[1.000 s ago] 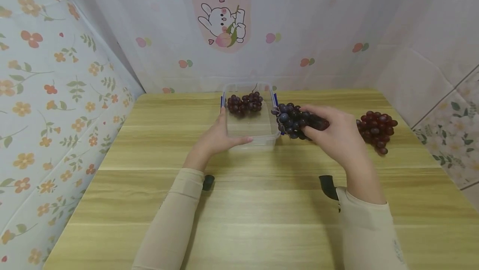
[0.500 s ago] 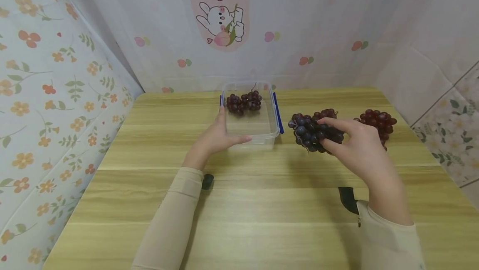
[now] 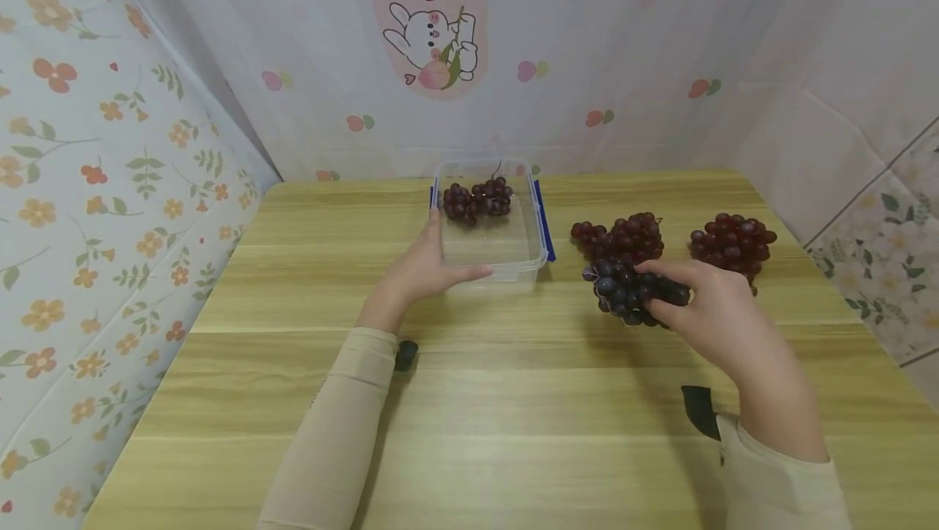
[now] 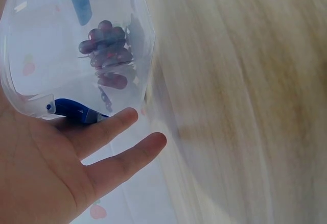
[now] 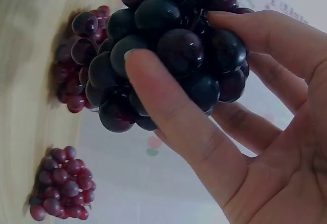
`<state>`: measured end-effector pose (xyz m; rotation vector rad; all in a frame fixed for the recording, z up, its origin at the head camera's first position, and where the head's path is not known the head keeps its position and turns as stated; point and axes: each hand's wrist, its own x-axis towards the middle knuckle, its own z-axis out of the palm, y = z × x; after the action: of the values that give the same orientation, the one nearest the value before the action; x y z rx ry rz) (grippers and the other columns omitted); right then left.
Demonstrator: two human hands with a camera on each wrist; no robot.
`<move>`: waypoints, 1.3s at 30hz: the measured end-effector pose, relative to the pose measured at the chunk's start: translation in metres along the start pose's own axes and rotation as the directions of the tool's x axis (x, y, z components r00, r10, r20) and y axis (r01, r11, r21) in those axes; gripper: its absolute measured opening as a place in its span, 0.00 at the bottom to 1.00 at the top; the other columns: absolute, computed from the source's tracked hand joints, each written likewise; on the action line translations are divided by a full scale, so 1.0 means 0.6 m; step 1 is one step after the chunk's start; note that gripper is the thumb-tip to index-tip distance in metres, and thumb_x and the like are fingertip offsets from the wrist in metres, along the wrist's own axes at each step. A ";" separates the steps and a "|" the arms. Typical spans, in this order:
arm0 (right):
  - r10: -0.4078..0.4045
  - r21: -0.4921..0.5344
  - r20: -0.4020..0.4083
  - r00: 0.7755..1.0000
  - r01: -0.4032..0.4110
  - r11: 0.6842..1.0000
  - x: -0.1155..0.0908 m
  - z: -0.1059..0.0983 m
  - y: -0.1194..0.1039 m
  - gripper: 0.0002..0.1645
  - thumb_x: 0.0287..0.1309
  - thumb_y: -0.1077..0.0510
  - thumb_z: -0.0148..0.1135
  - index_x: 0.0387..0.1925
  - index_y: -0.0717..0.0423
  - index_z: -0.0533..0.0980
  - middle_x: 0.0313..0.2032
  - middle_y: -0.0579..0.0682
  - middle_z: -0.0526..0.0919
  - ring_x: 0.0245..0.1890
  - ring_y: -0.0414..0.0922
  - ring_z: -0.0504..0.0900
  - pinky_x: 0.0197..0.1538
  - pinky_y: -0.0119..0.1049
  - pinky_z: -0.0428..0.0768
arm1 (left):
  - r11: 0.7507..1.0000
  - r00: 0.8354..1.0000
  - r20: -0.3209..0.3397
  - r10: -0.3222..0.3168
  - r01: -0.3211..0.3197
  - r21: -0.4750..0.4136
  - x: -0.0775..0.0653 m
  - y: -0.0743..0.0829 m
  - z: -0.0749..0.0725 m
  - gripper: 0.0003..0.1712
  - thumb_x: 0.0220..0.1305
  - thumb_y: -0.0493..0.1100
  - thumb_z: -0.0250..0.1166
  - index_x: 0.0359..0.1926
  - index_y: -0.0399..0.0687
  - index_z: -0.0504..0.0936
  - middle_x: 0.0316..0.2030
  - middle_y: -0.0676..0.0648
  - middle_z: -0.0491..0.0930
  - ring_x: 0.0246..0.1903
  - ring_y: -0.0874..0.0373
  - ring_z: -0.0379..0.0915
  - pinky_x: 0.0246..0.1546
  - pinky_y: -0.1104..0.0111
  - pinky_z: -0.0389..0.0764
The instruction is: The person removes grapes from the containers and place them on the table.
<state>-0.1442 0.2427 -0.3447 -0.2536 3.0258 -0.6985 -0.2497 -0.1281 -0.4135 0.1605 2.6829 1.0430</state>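
Note:
My left hand (image 3: 417, 270) rests at the near left corner of a clear plastic food container (image 3: 530, 256). Its thumb lies along the front rim and its index finger along the left side; the left wrist view shows two straight, spread fingers (image 4: 125, 162) by a blue latch (image 4: 76, 111). A bunch of dark red grapes (image 3: 478, 200) sits inside toward the back. My right hand (image 3: 722, 314) pinches a bunch of black grapes (image 3: 625, 292) between thumb and fingers, right of the container. Just behind, a red grape bunch (image 3: 628, 236) lies on the table, partly overlapped by the black one.
Another bunch of red grapes (image 3: 734, 241) lies farther right on the wooden table (image 3: 499, 424), partly behind the right hand. A blue latch flap (image 3: 545, 223) sticks out from the container's right side. Patterned cloths (image 3: 315, 33) hang behind and beside the table.
My right hand has carried the black grapes away from the container's right edge, rightward and nearer to me. The middle red bunch has come into view behind them. The left hand stays put.

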 end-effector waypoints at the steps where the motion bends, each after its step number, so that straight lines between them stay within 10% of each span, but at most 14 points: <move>1: -0.002 -0.005 0.005 1.000 0.002 1.000 0.001 0.003 0.003 0.30 0.67 0.60 0.69 0.70 0.53 0.78 0.68 0.74 0.76 0.17 0.45 0.69 0.33 0.42 0.72 | 1.000 1.000 0.000 0.000 0.000 -0.001 0.000 0.000 0.000 0.91 0.43 0.89 0.69 0.85 0.56 0.20 0.87 0.42 0.33 0.86 0.41 0.41 0.83 0.45 0.55; 6: -0.014 -0.030 0.043 0.999 0.015 0.999 0.006 0.018 0.018 0.30 0.65 0.61 0.71 0.69 0.56 0.79 0.67 0.75 0.76 0.39 0.57 0.80 0.42 0.52 0.77 | 1.000 1.000 0.001 -0.001 0.001 0.000 0.001 -0.002 0.000 0.91 0.43 0.90 0.69 0.84 0.57 0.19 0.87 0.42 0.32 0.86 0.41 0.42 0.83 0.45 0.56; 16: -0.038 -0.080 0.039 0.999 0.041 0.996 0.009 0.038 0.032 0.29 0.60 0.63 0.73 0.64 0.57 0.83 0.60 0.76 0.82 0.48 0.64 0.82 0.43 0.53 0.77 | 1.000 1.000 0.006 -0.006 0.006 -0.015 0.000 -0.001 0.000 0.91 0.41 0.90 0.68 0.85 0.58 0.19 0.87 0.43 0.32 0.86 0.41 0.41 0.83 0.44 0.55; 27: 0.003 -0.087 0.111 0.994 0.007 0.996 0.009 0.052 0.033 0.30 0.60 0.65 0.70 0.66 0.58 0.81 0.58 0.78 0.79 0.34 0.54 0.77 0.31 0.40 0.71 | 1.000 1.000 0.007 -0.013 0.013 -0.011 -0.001 -0.001 0.000 0.91 0.42 0.90 0.69 0.84 0.59 0.18 0.87 0.43 0.32 0.86 0.41 0.42 0.83 0.44 0.56; 39: 0.044 -0.097 0.175 0.984 -0.027 0.995 0.003 0.055 0.030 0.29 0.62 0.62 0.72 0.65 0.55 0.82 0.58 0.71 0.77 0.49 0.64 0.80 0.43 0.54 0.79 | 1.000 1.000 0.012 -0.014 0.014 -0.003 0.000 -0.001 -0.001 0.90 0.44 0.89 0.69 0.84 0.58 0.18 0.87 0.42 0.33 0.85 0.40 0.42 0.83 0.44 0.57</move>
<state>-0.1466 0.2439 -0.3822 -0.2491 2.8887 -0.5022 -0.2497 -0.1290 -0.4133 0.1470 2.6677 1.0380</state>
